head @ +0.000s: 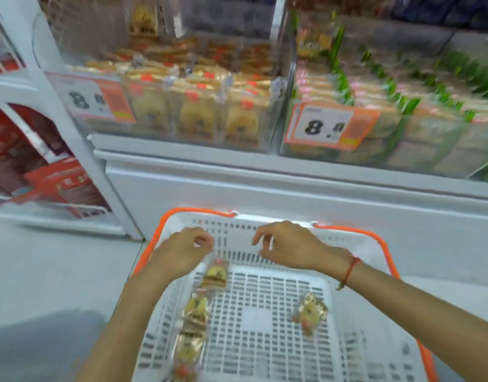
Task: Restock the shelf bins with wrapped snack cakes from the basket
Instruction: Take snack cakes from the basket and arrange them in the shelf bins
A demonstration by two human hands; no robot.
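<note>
Shelf bins (182, 111) full; basket (265, 312) holds few cakes (194, 310).

Basket (356, 244) on floor before shelf (265, 183). Cakes (194, 323) in line along basket's left side; one cake (310, 312) at right. Two bins (165, 106) side by side on shelf. Rack (30, 161) left.

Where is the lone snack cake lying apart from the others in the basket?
In the head view, the lone snack cake lies on the right of the white basket floor, below the right hand.
</note>
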